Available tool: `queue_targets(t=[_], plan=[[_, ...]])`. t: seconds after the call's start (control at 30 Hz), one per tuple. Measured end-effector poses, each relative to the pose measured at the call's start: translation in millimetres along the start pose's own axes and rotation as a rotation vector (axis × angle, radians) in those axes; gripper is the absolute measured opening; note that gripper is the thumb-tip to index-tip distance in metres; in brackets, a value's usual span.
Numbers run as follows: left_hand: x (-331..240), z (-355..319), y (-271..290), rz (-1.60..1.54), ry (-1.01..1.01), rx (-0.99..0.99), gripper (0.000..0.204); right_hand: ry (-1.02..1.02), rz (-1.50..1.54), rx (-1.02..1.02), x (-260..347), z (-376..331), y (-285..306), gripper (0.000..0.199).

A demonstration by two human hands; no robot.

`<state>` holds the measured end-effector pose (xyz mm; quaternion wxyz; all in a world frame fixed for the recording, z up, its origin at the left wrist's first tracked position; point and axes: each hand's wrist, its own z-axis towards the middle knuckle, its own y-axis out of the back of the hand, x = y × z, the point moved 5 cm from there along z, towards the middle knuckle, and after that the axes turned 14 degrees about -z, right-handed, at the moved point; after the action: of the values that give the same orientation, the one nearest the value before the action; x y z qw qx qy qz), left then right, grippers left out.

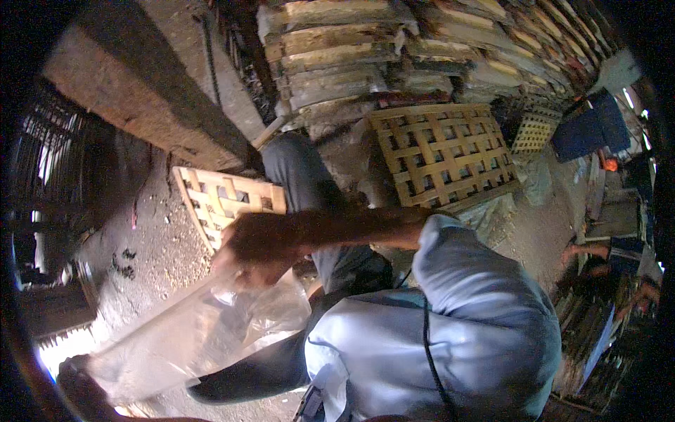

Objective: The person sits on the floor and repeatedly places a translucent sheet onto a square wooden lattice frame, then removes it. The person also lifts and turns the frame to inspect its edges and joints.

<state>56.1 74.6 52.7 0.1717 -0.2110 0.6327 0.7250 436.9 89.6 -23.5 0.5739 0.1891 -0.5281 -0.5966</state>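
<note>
Bare floor [151, 239] left — lattice panel [225, 200] ahead

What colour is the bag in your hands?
The plastic bag is clear and see-through with a whitish sheen, seen best in the head view.

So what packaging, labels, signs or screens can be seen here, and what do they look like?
Clear plastic bag: lower left, long, see-through, crinkled; the right hand holds its upper end and the left hand its lower end.
Wrapped bundles: stacked at the top middle, flat, pale wood under dusty clear wrap.
Labels, signs or screens: none that I can make out.
</note>
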Motion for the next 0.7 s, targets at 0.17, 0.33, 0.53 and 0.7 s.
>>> queue_targets(t=[0.17, 0.33, 0.53, 0.7], plan=[[-76, 3, 32, -0.003, -0.135, 0.045, 0.028, -0.312, -0.066, -0.035, -41, -66, 116, 0.018], [-170, 27, 8, -0.054, -0.379, 0.176, 0.028, -0.661, -0.073, -0.098, -88, -189, 227, 0.033], [-289, 98, -117, -0.396, -1.048, -0.035, 0.020, -1.182, -0.700, -0.007, -152, -362, 354, 0.034], [-394, 88, -143, -0.760, -0.900, -0.368, 0.015, -1.178, -0.888, -0.682, -118, -451, 461, 0.040]])
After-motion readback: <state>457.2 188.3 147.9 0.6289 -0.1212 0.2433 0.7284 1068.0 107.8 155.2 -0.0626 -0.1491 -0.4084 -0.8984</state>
